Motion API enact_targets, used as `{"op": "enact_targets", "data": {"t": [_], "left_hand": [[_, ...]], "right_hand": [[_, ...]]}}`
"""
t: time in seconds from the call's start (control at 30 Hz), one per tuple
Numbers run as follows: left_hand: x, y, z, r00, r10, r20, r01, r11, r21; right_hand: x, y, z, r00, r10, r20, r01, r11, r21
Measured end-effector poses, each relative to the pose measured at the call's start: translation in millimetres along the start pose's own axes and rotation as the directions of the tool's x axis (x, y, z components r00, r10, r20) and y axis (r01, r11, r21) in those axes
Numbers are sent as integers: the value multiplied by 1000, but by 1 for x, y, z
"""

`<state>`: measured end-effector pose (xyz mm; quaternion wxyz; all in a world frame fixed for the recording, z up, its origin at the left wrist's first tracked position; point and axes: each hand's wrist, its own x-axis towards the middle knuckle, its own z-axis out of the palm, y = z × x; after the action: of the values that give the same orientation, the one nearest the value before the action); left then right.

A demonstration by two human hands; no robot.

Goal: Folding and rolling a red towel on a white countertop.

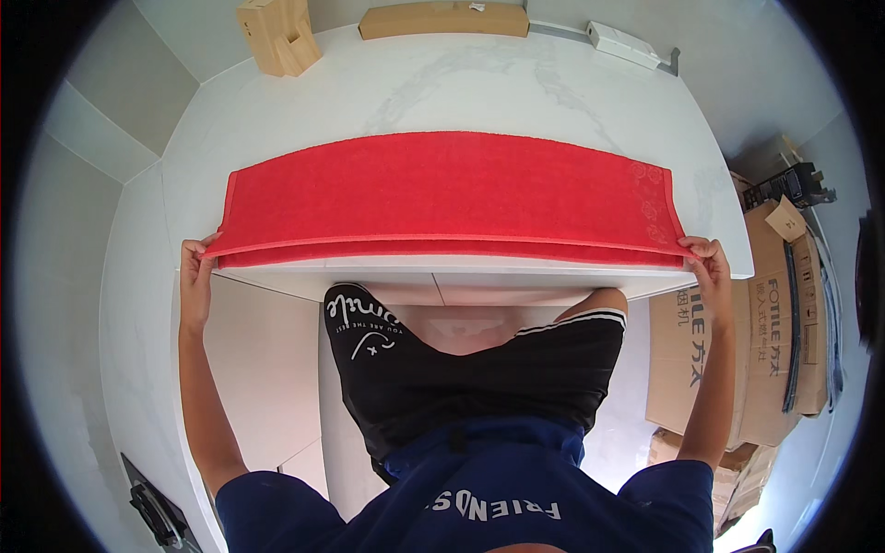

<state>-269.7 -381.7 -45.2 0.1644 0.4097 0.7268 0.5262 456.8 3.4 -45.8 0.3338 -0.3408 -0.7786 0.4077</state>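
Note:
A red towel (pixel 446 186) lies lengthwise across the white marbled countertop (pixel 470 83), folded over so that its upper layer's near edge is slightly raised above the lower layer. My left hand (pixel 199 266) pinches the near left corner of the upper layer. At the opposite end, my right hand (pixel 706 259) pinches the near right corner. The near edge is stretched between both hands, close to the counter's front edge. A pale floral pattern runs down the towel's right end.
Behind the towel stand a wooden knife block (pixel 280 38), a long cardboard box (pixel 442 21) and a white box (pixel 622 45). Large cardboard cartons (pixel 767 332) stand to the right of the counter. A black hob or similar appliance (pixel 159 515) sits at lower left.

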Motion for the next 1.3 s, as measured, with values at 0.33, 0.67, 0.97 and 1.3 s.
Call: {"op": "enact_targets", "data": {"t": [0.33,0.67,0.97,1.3], "left_hand": [[0,39,-13,975,37,218,-132,888,440],[146,73,46,926,61,371,-304,703,643],[153,62,41,883,47,467,-436,453,778],[69,45,44,907,365,211,-390,535,750]], "right_hand": [[5,-54,0,985,-100,144,164,819,-550],[146,-50,23,967,59,250,121,752,-647],[163,-53,12,955,97,281,113,757,-643],[89,-38,25,925,-352,142,357,679,-642]]}}
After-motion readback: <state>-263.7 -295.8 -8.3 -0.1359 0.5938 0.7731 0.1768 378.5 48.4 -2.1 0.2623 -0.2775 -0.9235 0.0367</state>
